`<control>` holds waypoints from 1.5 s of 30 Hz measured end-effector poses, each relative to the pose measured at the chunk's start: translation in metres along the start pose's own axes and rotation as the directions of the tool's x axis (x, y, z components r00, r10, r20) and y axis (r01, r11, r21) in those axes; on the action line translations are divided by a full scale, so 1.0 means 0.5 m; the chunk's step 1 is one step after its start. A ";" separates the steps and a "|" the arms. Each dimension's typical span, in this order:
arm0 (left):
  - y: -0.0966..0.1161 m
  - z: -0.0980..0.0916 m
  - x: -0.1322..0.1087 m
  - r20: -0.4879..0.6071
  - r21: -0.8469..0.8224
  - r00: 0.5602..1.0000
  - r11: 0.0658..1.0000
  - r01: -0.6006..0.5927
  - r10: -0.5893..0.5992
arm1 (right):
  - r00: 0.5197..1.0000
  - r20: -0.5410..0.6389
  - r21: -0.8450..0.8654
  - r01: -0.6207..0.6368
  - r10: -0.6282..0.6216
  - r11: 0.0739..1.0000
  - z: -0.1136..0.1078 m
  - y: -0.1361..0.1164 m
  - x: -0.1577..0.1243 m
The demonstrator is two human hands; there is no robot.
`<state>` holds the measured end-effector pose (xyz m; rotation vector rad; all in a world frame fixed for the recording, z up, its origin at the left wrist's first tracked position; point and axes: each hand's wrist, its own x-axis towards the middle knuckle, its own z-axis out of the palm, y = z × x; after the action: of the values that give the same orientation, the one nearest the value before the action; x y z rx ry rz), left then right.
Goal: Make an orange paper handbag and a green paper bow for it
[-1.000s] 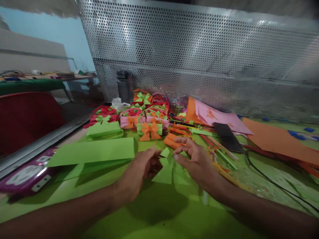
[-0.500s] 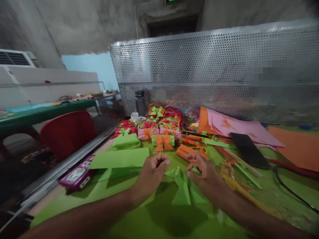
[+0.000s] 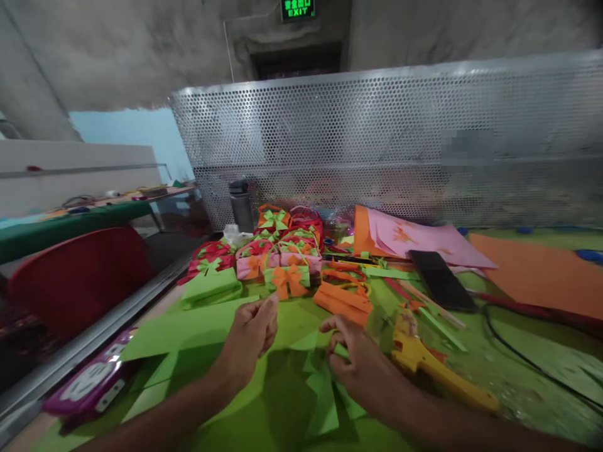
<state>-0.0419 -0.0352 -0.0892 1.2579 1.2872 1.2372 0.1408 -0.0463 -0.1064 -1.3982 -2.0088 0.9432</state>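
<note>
My left hand (image 3: 252, 336) is raised above the green table, its thumb and fingers pressed together; whatever it pinches, if anything, is too small to name. My right hand (image 3: 353, 351) is over cut green paper pieces (image 3: 323, 398), with its index finger stretched out and the others curled. A bit of green paper shows between its curled fingers and thumb. Beyond the hands are an orange paper piece (image 3: 343, 303) with a looped handle and a small green bag with an orange bow (image 3: 289, 280). Green sheets (image 3: 183, 333) lie left of my left hand.
A purple case (image 3: 89, 383) lies at the left edge. To the right are a yellow glue gun (image 3: 438, 370), a black phone (image 3: 441, 280) and a dark cable. Several small bags and a dark bottle (image 3: 242, 207) stand before a perforated metal screen (image 3: 377, 138).
The view has turned to the right. My hands are farther apart, and my right index finger is more extended.
</note>
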 end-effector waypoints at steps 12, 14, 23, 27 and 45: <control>0.037 0.054 0.074 0.088 0.222 0.996 0.975 0.005 -0.026 | 0.975 0.071 -0.279 0.222 -0.210 0.934 -0.033 -0.015 0.001; 0.035 0.064 0.089 0.102 0.270 0.995 0.963 -0.025 -0.003 | 0.969 0.060 -0.323 0.245 -0.239 0.914 -0.050 -0.024 -0.001; -0.017 0.074 0.108 0.141 0.407 0.988 0.906 -0.114 0.061 | 0.971 -0.191 -0.268 0.090 -0.144 0.959 -0.169 0.010 0.072; -0.019 0.072 0.108 0.161 0.434 0.983 0.888 -0.153 0.091 | 0.990 -0.122 -0.172 0.055 -0.076 0.984 -0.183 0.050 0.101; -0.012 0.090 0.063 0.384 0.410 0.908 0.851 -0.328 0.165 | 0.993 0.108 0.185 0.021 -0.041 0.983 -0.121 0.042 0.074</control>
<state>0.0008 -0.0009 -0.0973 1.9501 1.2284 0.8442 0.1855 0.0084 -0.0839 -1.2358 -1.9604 1.1836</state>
